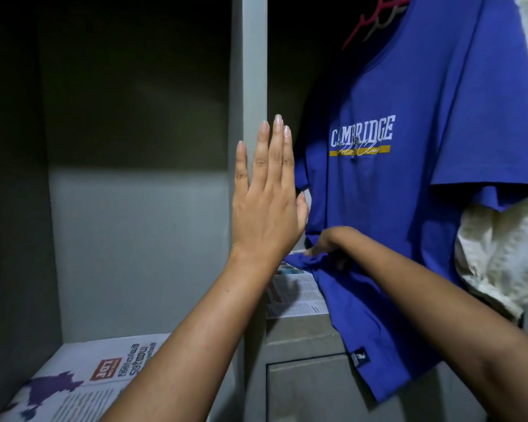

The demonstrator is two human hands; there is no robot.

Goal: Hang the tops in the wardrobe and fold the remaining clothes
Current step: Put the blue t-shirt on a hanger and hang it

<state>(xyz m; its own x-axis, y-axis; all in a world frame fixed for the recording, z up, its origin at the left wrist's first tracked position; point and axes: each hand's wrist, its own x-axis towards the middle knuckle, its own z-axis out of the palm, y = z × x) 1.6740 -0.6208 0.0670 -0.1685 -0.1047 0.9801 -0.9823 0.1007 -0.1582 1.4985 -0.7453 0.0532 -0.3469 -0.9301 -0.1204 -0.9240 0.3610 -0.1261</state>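
Observation:
A blue T-shirt [409, 193] with white "CAMBRIDGE" lettering hangs on a red hanger [375, 18] in the right wardrobe compartment. My right hand [326, 245] reaches in low and pinches a bunched part of the shirt's left edge. My left hand [265, 202] is flat and upright with fingers together, its palm against the grey centre post [249, 71] of the wardrobe, holding nothing. A cream garment [500, 254] hangs behind the blue shirt at the far right.
Newspaper [83, 385] lines the lower left shelf, and another sheet [299, 296] lines the right compartment's floor. Below that is a grey drawer or cabinet front [305, 391]. The left compartment's back wall [134, 223] is grey and dim.

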